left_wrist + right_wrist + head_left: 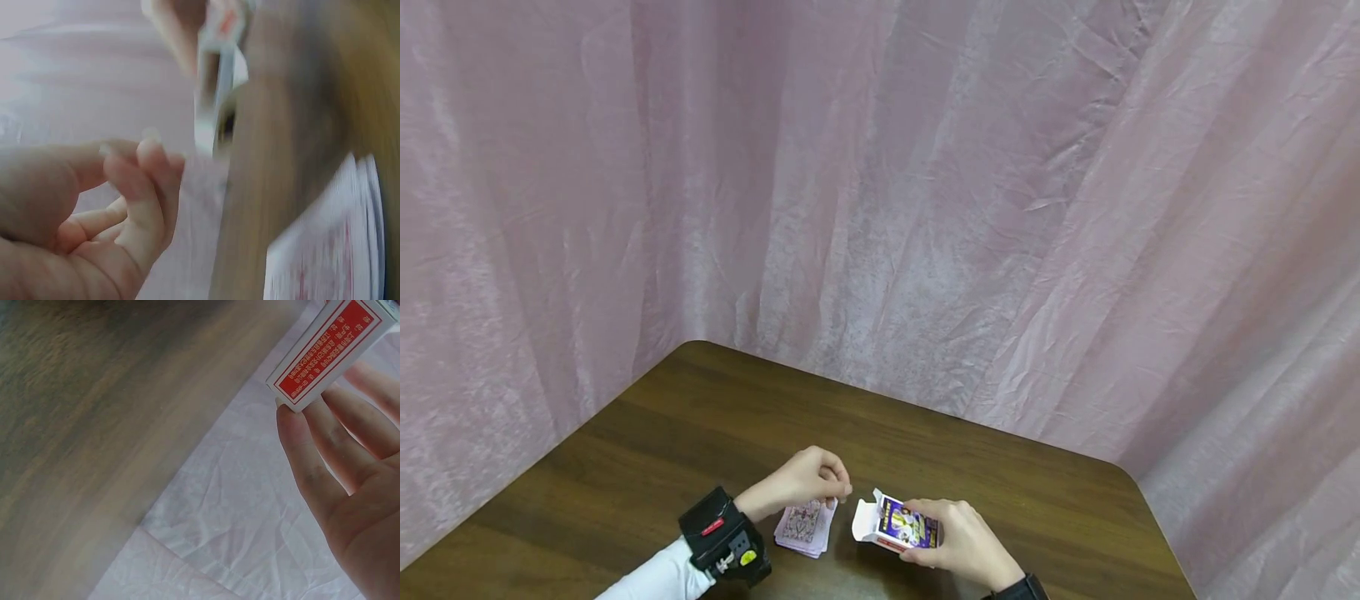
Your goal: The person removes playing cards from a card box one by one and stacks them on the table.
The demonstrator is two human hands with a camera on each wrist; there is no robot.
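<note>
A playing-card box [908, 525], purple and yellow on its face with white flaps standing open toward the left, is gripped by my right hand [964, 537]. In the right wrist view, the red-and-white side of the card box [331, 353] shows against the fingertips. A loose stack of playing cards [803, 529] with patterned tops lies on the table left of the box. Over the far edge of that stack hovers my left hand [811, 478], its fingers loosely bent. The left wrist view shows nothing between those fingers, and the cards [319, 262] sit apart from them.
Both hands are above a brown wooden table [715, 400] with rounded far corners. Pink curtains [880, 208] hang behind it and along its sides. Black wrist devices [722, 537] are strapped to both arms.
</note>
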